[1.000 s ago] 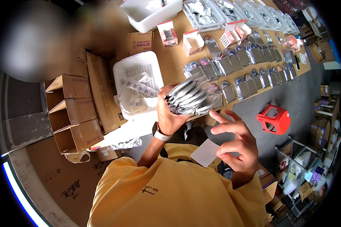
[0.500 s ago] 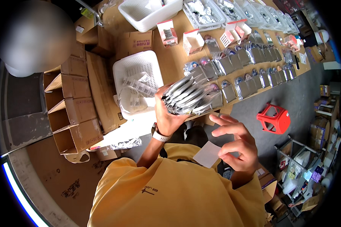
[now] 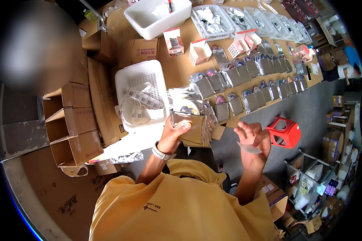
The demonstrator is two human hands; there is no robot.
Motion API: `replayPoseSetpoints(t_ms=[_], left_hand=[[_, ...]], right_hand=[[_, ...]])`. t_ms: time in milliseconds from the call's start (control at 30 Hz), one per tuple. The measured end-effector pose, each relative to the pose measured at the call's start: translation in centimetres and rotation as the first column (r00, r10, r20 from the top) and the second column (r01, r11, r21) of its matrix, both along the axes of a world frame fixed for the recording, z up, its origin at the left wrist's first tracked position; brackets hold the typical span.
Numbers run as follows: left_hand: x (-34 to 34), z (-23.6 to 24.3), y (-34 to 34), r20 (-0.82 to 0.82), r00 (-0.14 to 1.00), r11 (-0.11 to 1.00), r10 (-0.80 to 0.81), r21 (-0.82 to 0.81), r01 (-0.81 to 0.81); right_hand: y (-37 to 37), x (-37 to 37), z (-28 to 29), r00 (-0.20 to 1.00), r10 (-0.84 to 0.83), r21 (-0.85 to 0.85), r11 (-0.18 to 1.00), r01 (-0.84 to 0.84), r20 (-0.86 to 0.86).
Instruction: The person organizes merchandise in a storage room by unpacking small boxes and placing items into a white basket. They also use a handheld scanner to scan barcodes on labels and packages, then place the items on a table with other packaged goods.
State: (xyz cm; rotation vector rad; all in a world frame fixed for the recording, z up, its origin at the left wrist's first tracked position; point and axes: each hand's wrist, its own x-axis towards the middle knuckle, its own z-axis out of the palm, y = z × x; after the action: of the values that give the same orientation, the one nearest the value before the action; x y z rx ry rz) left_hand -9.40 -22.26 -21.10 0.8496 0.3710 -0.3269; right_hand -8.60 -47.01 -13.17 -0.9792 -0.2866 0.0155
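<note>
My left hand [image 3: 172,131] grips a thick stack of flat packets [image 3: 196,127], thumb pressed on the grey-brown top face. Clear film at the far end shows a round coloured picture. Between the bent fingers of my right hand [image 3: 258,150], off to the right of the stack, is a small thin whitish square card [image 3: 248,149]. Just beyond my left hand stands a white perforated basket [image 3: 120,86] containing strips of printed labels [image 3: 144,99]. Similar silver-grey packets [image 3: 221,113] lie in overlapping rows on the table [image 3: 173,75].
Open red-and-white small boxes [image 3: 200,53] and clear trays [image 3: 211,32] of wrapped items line the table's far side. Cardboard compartments [image 3: 81,96] are stacked at left. On the floor at right are a red stool [image 3: 284,134] and a metal-framed cart [image 3: 305,176]. Another person [image 3: 347,71] is at far right.
My left hand has turned the stack, from packet edges showing to a flat grey-brown face upward. My right hand, still with the card, has risen slightly and tilted it.
</note>
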Motion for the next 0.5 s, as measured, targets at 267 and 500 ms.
replayPoseSetpoints(t_ms=[267,500], left_hand=[[-2.2,-0.9,-0.3,0.068,0.996,0.988,-0.054,-0.142,0.064],[-3.8,-1.1,-3.6,0.052,0.922,0.92,-0.384,-0.064,0.387]], right_hand=[[0.4,0.2,-0.2,0.996,-0.049,0.021,0.999,0.05,-0.076],[-0.3,2.1,1.5,0.938,-0.324,-0.131,0.942,0.309,-0.122]])
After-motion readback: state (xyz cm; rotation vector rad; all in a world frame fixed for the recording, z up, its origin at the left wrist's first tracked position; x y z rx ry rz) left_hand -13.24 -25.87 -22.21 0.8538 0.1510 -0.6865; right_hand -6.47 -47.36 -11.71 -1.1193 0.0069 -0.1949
